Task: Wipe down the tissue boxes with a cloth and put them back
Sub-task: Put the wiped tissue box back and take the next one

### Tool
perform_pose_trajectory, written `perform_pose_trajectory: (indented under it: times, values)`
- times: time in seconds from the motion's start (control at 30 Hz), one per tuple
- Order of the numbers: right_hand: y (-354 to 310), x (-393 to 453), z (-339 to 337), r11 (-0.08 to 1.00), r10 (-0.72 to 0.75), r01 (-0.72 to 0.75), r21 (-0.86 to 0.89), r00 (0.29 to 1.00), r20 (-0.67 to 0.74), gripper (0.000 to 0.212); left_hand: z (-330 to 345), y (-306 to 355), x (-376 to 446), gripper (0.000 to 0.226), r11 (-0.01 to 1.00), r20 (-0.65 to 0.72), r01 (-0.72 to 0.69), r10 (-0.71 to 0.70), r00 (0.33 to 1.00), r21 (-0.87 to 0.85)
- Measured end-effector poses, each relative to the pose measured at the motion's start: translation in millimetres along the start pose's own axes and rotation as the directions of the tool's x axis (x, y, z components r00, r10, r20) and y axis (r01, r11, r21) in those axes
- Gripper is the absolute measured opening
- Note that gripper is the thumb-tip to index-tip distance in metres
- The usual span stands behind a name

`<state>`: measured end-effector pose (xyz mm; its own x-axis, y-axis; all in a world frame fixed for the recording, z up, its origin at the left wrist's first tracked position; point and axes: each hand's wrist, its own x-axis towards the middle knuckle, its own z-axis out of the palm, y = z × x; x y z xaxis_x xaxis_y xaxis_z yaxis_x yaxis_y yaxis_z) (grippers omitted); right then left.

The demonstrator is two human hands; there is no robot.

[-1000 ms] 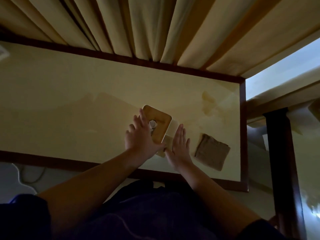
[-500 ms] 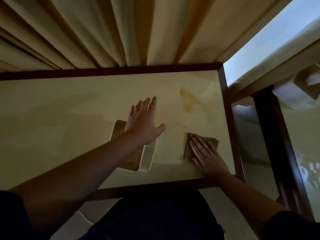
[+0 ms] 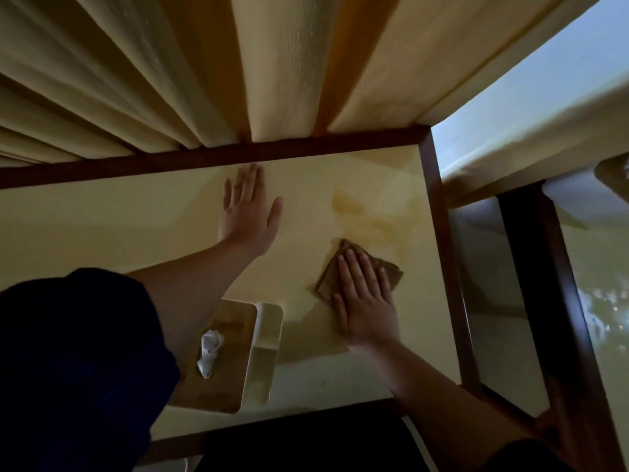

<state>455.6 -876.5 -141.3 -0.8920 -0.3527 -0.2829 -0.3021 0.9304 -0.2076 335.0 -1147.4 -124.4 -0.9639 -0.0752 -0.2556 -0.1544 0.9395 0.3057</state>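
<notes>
A tissue box (image 3: 235,356) with a wooden lid, white sides and a tissue poking out stands near the table's front edge, partly under my left forearm. My left hand (image 3: 250,212) is stretched out flat with straight fingers, far beyond the box near the table's back edge, and holds nothing. My right hand (image 3: 366,301) lies flat with straight fingers on a brown cloth (image 3: 384,269), pressing it onto the tabletop to the right of the box.
The cream tabletop (image 3: 136,233) has a dark wooden frame and a yellowish stain (image 3: 360,216) just beyond the cloth. Beige curtains (image 3: 272,63) hang behind the table. A gap and a dark wooden post (image 3: 551,301) lie to the right.
Both hands let go of the tissue box. My left hand moved forward past it toward the back edge. My right hand went right onto the cloth and now presses it.
</notes>
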Motion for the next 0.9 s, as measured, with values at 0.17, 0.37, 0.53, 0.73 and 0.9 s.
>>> perform_pose_trajectory:
  times: [0.17,0.37,0.53,0.73,0.9]
  values:
    - [-11.8,59.7,-12.3,1.000,-0.016,0.016,0.021,1.000,-0.021,0.069,13.8,-11.0,-1.1,0.076,1.000,-0.047,-0.011,0.013,0.999,0.028]
    - [-31.5,139.3,-29.2,0.999,-0.004,0.006,0.040,0.998,-0.066,0.069,22.3,-13.3,1.5,0.075,0.999,-0.103,-0.018,0.022,0.994,0.045]
    - [-59.5,202.8,-40.5,0.998,-0.021,0.028,0.055,0.993,-0.118,0.070,27.6,-18.9,2.1,0.076,0.999,-0.160,-0.037,0.037,0.986,0.003]
    - [-60.2,213.8,-40.9,0.993,-0.090,0.100,0.057,0.982,-0.163,0.067,32.4,-23.5,2.4,0.074,0.998,-0.189,-0.051,0.055,0.980,0.026]
    - [-20.3,207.0,-52.0,0.994,0.046,-0.032,0.105,0.990,-0.135,0.069,31.8,-22.6,4.2,0.076,0.999,-0.204,-0.049,0.052,0.978,0.020]
